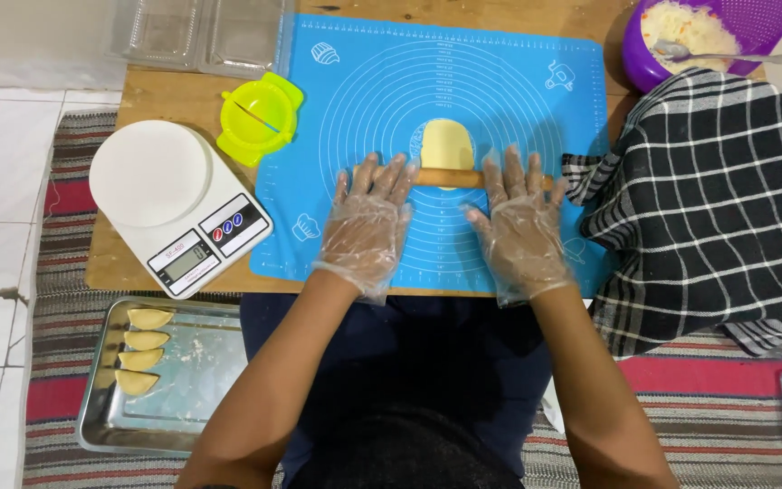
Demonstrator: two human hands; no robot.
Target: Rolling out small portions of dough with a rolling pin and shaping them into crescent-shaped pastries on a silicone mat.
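- Wooden rolling pin lies across pale yellow dough on the blue mat.
- Left hand — gloved, flat, fingers spread on the pin.
- Right hand — likewise open, pressing.

This looks like a home where pastry is made on the floor. A low wooden tabletop stands on a striped rug over white tiles. On the tabletop lie a blue baking mat and, left of it, a kitchen scale.
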